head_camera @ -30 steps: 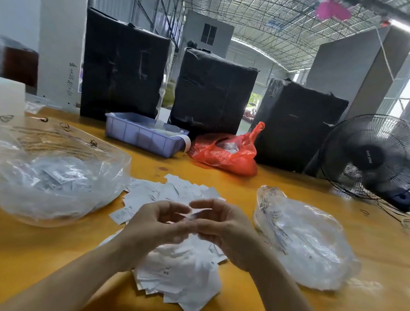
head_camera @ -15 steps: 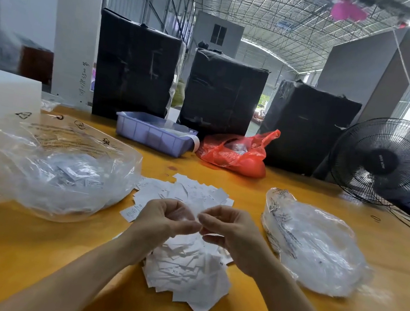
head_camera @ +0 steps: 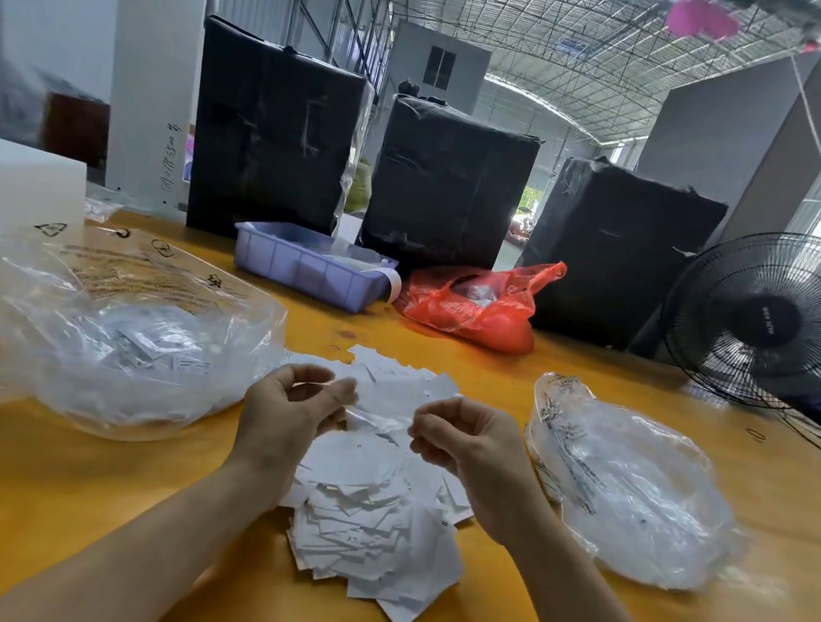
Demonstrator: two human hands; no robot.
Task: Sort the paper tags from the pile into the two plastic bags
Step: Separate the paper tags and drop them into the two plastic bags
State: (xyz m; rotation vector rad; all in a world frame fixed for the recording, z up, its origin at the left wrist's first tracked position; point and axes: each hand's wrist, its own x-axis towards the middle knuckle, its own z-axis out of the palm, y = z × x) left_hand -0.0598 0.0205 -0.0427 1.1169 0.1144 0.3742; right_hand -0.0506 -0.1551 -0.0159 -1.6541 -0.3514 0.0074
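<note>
Both hands hover above the pile of paper tags in the middle of the yellow bench, with the fingers curled. The left hand pinches something thin and pale between thumb and forefinger; it looks like one tag, though the blur makes it hard to be sure. The right hand has its grip closed in the same way, its fingertips touching a small pale piece that lies between the two hands; if this is a second tag or the same one, I cannot tell.

The large clear bag lies to the left of the pile, its near side just beside the left hand, and already holds many tags. The smaller clear bag lies to the right, near the right hand, and holds what seems to be fewer.

In my judgement the step in hand is separating and reading a tag to decide its bag. Much of the pile remains, so the sorting is far from done. The next move calls for carrying each tag over the mouth of the correct bag and releasing it there, without dragging loose tags off the pile
</note>
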